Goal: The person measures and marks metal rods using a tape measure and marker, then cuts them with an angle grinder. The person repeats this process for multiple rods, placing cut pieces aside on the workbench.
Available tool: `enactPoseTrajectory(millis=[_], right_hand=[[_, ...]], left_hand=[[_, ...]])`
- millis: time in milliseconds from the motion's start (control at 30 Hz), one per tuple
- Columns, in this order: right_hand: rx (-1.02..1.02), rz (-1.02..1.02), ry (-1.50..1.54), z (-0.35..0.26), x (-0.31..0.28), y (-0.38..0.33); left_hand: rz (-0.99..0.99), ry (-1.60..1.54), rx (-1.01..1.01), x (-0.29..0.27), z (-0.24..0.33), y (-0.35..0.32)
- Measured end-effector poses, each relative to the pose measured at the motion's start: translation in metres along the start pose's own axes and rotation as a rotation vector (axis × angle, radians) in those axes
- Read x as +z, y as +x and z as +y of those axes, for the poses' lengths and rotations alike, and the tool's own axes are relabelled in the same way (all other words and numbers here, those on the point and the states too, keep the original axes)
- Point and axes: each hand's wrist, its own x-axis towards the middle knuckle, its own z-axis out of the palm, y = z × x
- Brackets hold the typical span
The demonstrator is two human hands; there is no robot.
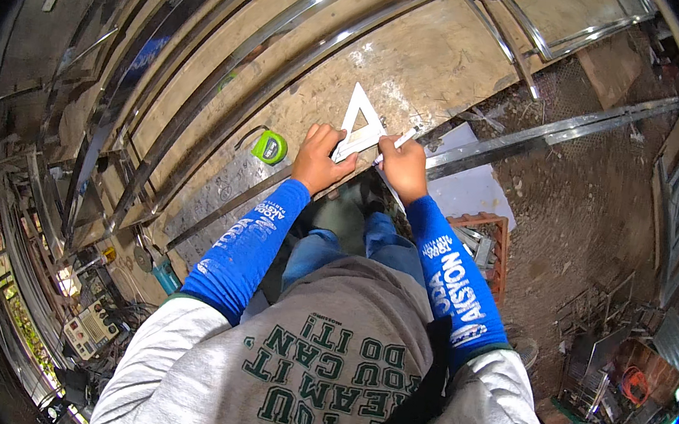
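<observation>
My left hand (322, 160) grips the lower left corner of a white triangular square (361, 143), thumb and fingers closed on it. The square lies near the front edge of a wooden worktable, its tip pointing away from me. A white marker (405, 138) is held in my right hand (403, 171), between thumb and fingers, beside the square's right corner. My two hands are close together, a small gap between them. To the left of my left hand sits a bright green tape measure (270, 147) on the table.
Long shiny metal tubes (315, 58) cross the worktable (406, 69) at the left and back. Another pair of metal tubes (557, 136) extends to the right over the dirt floor. An orange crate (498, 264) stands below on the right. Tools and a machine (92, 328) lie at lower left.
</observation>
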Motion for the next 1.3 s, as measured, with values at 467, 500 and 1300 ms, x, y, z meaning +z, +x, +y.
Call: enactPoseTrajectory(millis=[467,500,1300], right_hand=[[0.139,-0.225,0.285,0.004,-0.020,-0.009],[0.114,-0.227,0.311,0.006,-0.016,-0.008],[0.260,0.070,0.413,0.014,-0.058,-0.032]], left_hand=[[-0.163,0.204,-0.107,-0.043,0.004,-0.038],[-0.136,0.196,-0.094,-0.042,0.007,-0.036],[-0.115,-0.045,-0.012,0.004,0.006,-0.019]])
